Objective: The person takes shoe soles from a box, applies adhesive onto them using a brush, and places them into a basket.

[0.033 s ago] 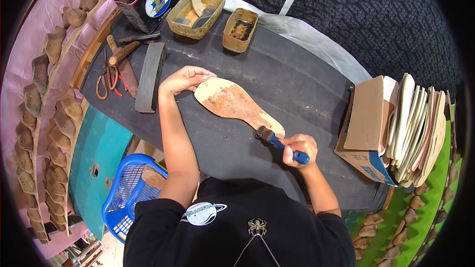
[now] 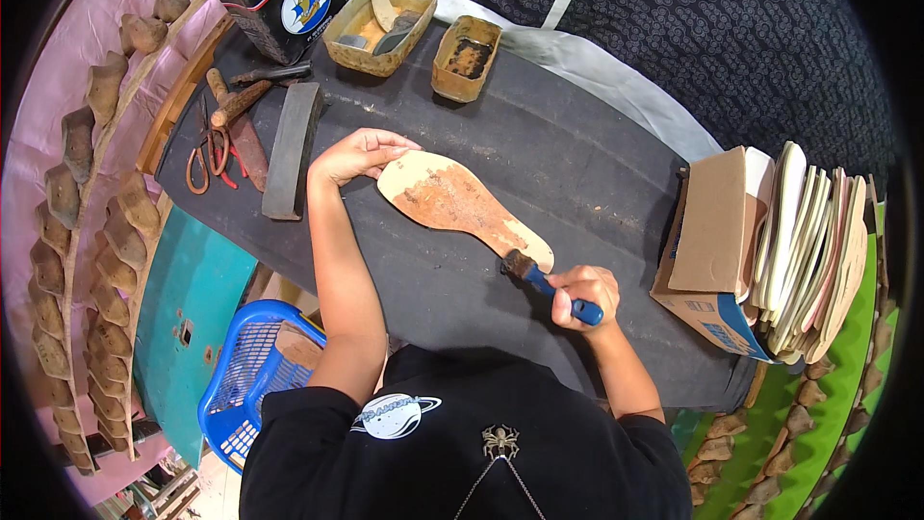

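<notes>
A shoe insole (image 2: 450,197), pale with a brown, patchy coating over its middle, lies flat on the dark work table (image 2: 433,294). My left hand (image 2: 361,156) holds its wide end at the upper left, fingers bent at the edge. In my right hand (image 2: 585,295) is a paintbrush (image 2: 535,277) with a blue handle and dark, matted bristles. Its bristles touch the lower edge of the insole near the narrow end. Bare pale patches show at both ends of the insole.
Scissors (image 2: 214,149), hammer-like wooden-handled tools (image 2: 241,104) and a grey block (image 2: 291,151) lie at the left. Behind stand a metal can (image 2: 279,2) and two crusted tubs (image 2: 364,56) (image 2: 464,89). At the right, a cardboard box (image 2: 712,231) holds many insoles (image 2: 804,246). A blue basket (image 2: 231,376) sits lower left.
The brush in my right hand has shifted very slightly to the right and down along the insole's edge. My left hand stays in place on the insole.
</notes>
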Tool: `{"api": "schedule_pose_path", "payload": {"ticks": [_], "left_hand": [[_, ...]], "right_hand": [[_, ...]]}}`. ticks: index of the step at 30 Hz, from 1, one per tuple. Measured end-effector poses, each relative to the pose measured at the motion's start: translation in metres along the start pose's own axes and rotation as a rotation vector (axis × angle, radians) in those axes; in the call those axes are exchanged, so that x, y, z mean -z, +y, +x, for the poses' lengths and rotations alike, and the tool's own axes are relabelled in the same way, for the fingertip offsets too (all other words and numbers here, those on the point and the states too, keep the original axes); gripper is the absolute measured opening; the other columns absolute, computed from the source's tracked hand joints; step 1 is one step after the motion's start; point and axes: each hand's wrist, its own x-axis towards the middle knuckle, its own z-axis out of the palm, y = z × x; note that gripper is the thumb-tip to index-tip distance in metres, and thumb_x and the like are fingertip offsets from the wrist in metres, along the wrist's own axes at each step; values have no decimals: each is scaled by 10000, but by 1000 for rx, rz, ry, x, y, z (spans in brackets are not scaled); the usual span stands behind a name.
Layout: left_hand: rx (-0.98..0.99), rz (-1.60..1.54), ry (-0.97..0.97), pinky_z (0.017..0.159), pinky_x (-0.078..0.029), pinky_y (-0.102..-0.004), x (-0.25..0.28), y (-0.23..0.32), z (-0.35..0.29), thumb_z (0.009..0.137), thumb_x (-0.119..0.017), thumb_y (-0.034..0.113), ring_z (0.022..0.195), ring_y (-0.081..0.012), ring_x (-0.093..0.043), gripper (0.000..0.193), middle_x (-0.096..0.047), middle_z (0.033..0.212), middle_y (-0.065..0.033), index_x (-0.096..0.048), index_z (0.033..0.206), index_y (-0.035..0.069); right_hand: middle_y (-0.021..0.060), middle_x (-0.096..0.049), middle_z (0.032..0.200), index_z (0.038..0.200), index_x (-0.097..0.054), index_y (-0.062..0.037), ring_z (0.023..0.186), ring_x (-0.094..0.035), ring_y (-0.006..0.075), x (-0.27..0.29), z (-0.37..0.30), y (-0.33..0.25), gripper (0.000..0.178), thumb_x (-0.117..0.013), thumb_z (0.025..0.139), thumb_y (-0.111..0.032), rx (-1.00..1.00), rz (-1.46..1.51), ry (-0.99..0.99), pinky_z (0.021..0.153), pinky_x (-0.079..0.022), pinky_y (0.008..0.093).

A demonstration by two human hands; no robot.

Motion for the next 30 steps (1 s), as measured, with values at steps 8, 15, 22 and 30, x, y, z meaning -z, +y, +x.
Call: {"api": "schedule_pose_path", "payload": {"ticks": [8,15,22,30], "left_hand": [[-7,11,-20,614,-445,-174,2,1,5,815,-550,206,766,-43,-556,264,-602,900,0,-568,1023,45],[-14,-22,-14,627,-456,-183,1,0,5,821,-541,202,773,-49,-562,265,-603,900,-6,-564,1028,39],[1,-13,-10,631,-467,-188,3,-1,4,818,-543,175,775,-57,-570,254,-603,912,-13,-561,1023,26],[0,33,18,584,-450,-177,3,0,3,809,-558,232,735,-41,-558,281,-607,880,6,-572,1024,52]], "right_hand": [[26,-467,481,578,-407,-73,347,-453,150,9,16,1,184,-567,566,17,-22,-46,-28,340,-340,239],[75,-539,540,628,-445,-33,435,-525,155,-33,47,21,140,-574,651,15,-28,77,41,394,-399,238],[60,-487,498,589,-420,-57,385,-484,152,-7,22,22,166,-572,639,-10,-123,57,76,361,-355,245],[49,-463,489,575,-404,-52,365,-435,139,5,22,22,170,-551,637,7,-160,12,46,362,-338,237]]}}
